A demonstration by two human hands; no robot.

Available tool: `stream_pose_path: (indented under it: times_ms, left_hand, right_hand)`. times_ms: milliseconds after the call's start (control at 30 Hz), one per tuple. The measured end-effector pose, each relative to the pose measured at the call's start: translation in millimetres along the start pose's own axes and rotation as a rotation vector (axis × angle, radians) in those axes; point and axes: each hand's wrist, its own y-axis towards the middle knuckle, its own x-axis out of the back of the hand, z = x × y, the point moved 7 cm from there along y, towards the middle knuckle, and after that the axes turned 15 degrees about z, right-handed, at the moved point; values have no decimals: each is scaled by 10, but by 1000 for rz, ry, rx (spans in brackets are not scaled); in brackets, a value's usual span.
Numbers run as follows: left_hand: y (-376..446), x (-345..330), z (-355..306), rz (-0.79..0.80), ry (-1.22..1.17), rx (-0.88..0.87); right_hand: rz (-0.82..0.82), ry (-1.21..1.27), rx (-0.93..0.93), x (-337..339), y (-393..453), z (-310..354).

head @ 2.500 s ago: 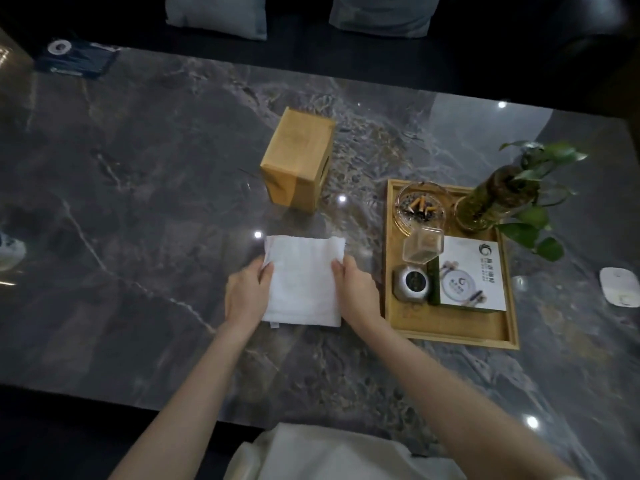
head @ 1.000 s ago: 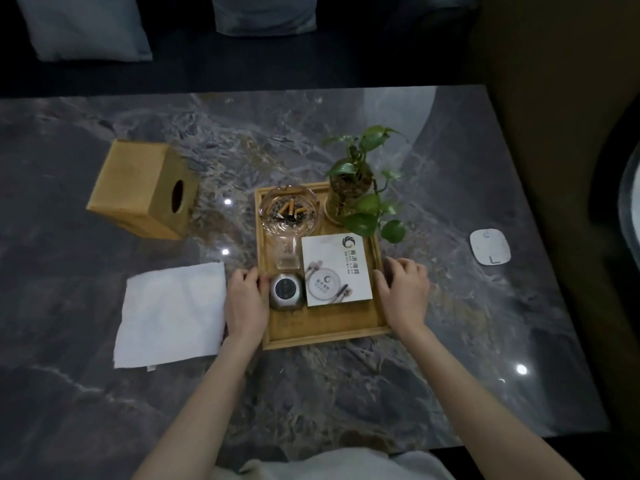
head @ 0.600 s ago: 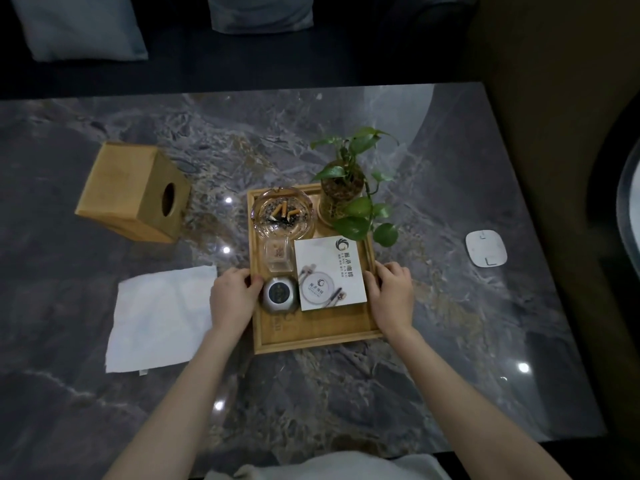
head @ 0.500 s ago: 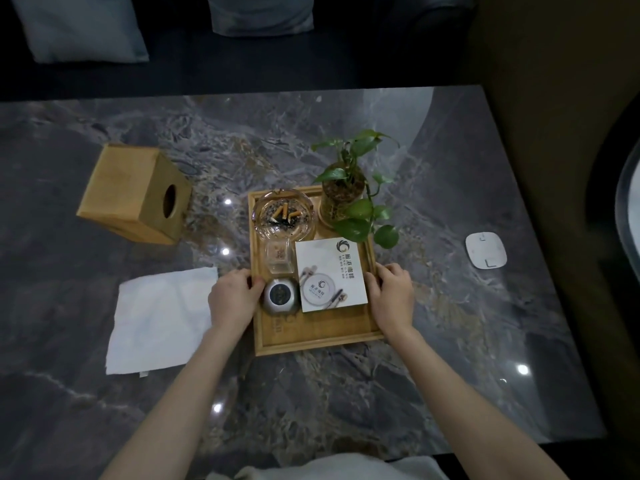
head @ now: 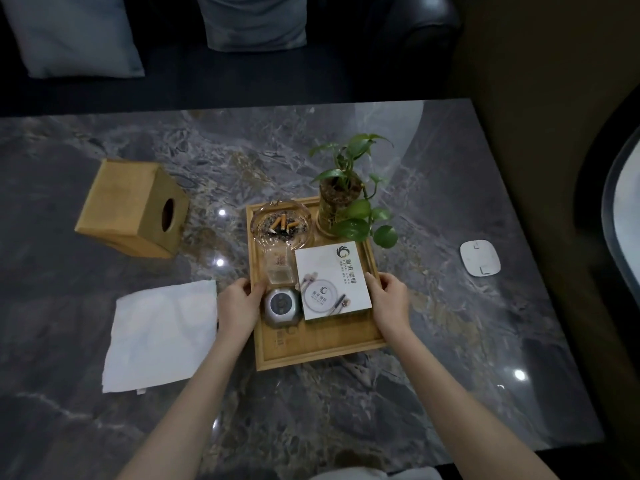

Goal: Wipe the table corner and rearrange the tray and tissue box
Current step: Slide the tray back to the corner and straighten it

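At frame centre the tray [head: 313,351] sits on the table [head: 450,188], left hand [head: 239,304] and right hand [head: 391,299] clamped on its side rims; the tissue box [head: 130,207] lies upper left. It looks stiff but top-heavy, with an ashtray [head: 282,226] and plant [head: 346,199] probably loose, so mid-rim holds and level carrying suit.

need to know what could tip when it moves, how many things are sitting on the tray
5 on the tray: ashtray at far left, potted plant at far right, small clear glass behind the round metal tin, white box to their right. Smaller items may be hidden.
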Motion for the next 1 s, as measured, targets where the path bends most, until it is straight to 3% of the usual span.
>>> stream_pose_path:
  times_ms: [333,600,1000]
  left_hand:
    - [-139,-144,-215,-104,95,-21]
    - [-236,-416,-926,-143,67,-155]
    - [-166,-1379,-1862,-86,33,-234]
  right_hand:
    - [-70,-104,153,246,-35,101]
    - [-110,-99,252,993,10,240]
    - [-218,-113,211,2273,104,-73]
